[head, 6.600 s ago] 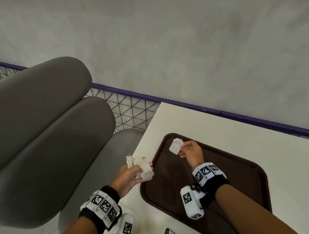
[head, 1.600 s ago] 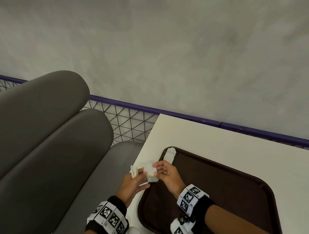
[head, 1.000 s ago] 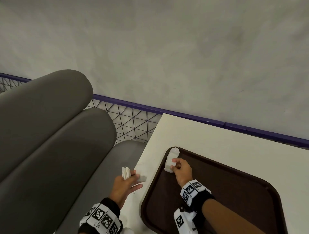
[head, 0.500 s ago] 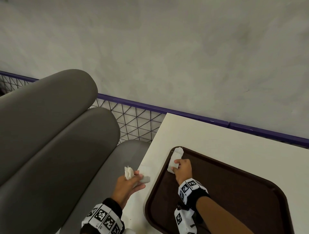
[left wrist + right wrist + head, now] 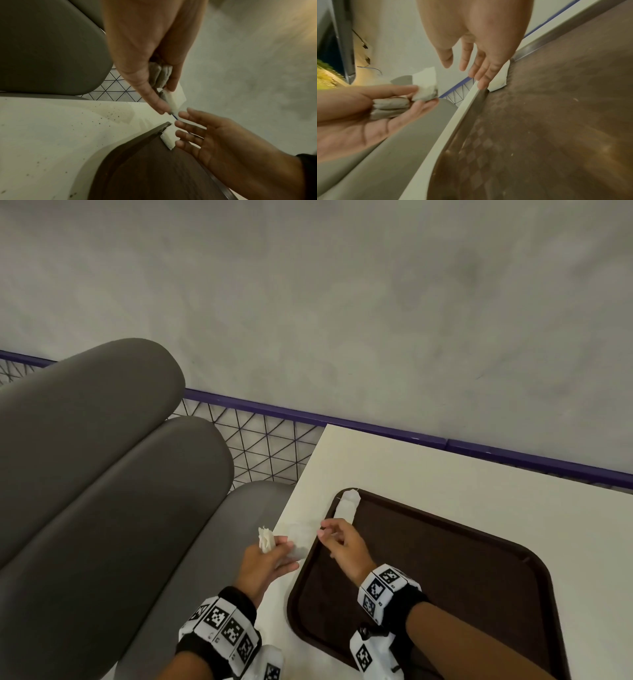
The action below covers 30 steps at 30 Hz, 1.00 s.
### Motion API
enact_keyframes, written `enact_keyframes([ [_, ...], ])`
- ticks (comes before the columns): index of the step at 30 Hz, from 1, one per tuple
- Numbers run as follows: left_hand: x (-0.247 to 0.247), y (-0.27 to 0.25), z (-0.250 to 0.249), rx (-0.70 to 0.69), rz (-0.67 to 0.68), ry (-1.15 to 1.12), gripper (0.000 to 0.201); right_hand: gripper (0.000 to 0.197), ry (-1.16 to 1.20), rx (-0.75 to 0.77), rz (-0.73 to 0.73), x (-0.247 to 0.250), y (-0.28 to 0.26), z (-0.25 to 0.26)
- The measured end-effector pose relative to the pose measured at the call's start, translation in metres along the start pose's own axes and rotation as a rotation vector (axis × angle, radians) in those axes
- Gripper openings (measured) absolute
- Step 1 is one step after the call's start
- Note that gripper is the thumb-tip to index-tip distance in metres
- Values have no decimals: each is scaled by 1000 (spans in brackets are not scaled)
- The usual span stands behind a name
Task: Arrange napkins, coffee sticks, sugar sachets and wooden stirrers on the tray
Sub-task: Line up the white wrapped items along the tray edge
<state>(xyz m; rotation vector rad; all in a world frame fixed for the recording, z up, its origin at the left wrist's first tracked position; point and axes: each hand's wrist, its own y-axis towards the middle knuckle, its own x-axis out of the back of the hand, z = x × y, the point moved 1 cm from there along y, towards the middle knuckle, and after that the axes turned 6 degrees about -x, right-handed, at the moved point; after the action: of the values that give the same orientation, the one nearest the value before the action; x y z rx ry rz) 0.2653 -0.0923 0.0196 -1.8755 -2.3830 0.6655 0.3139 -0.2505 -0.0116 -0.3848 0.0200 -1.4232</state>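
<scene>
Left hand (image 5: 265, 559) pinches one sachet (image 5: 298, 539) between thumb and fingers over the counter (image 5: 445, 474) edge, more bunched in its palm. Right hand (image 5: 342, 546), fingers spread and holding nothing, hovers just beside it; placed sachets (image 5: 346, 506) lie in the tray's (image 5: 479, 594) far-left corner.

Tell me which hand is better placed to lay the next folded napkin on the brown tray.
Right. The right hand is empty, fingers open, over the brown plastic tray beside the white folded napkins already laid. The left hand grips the remaining napkin stack.
</scene>
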Motion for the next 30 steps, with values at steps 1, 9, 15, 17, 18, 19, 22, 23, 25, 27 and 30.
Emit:
enact_keyframes([
  [1, -2, -1, -1, 4, 8, 3, 7, 9, 31, -18, 66, -3, -5, 2],
  [9, -16, -10, 4, 72, 100, 45, 12, 11, 107, -20, 130, -5, -29, -10],
  [15, -4, -10, 6, 127, 86, -43, 25, 22, 93, -166, -169, 15, -12, -19],
  [17, 3, -10, 6, 162, 124, -87, 26, 15, -1, -212, -213, 19, -3, -22],
  [18, 6, -11, 6, 172, 142, -97, 26, 10, -41, -229, -231, 19, 0, -22],
  [19, 7, -11, 6, 174, 154, -95, 26, 9, -74, -241, -246, 19, 3, -22],
  [22, 10, -12, 6, 142, 166, -49, 26, 17, -150, -277, -253, 15, 9, -23],
  [23, 11, -12, 6, 129, 167, -30, 26, 16, -164, -289, -250, 13, 11, -24],
  [25, 13, -14, 5, 102, 174, 23, 26, 12, -173, -316, -252, 9, 13, -26],
  [27, 15, -15, 4, 81, 166, 69, 28, 11, -187, -339, -263, 5, 15, -26],
  [30, 18, -15, 4, 74, 156, 101, 28, 8, -210, -368, -300, 2, 17, -25],
])
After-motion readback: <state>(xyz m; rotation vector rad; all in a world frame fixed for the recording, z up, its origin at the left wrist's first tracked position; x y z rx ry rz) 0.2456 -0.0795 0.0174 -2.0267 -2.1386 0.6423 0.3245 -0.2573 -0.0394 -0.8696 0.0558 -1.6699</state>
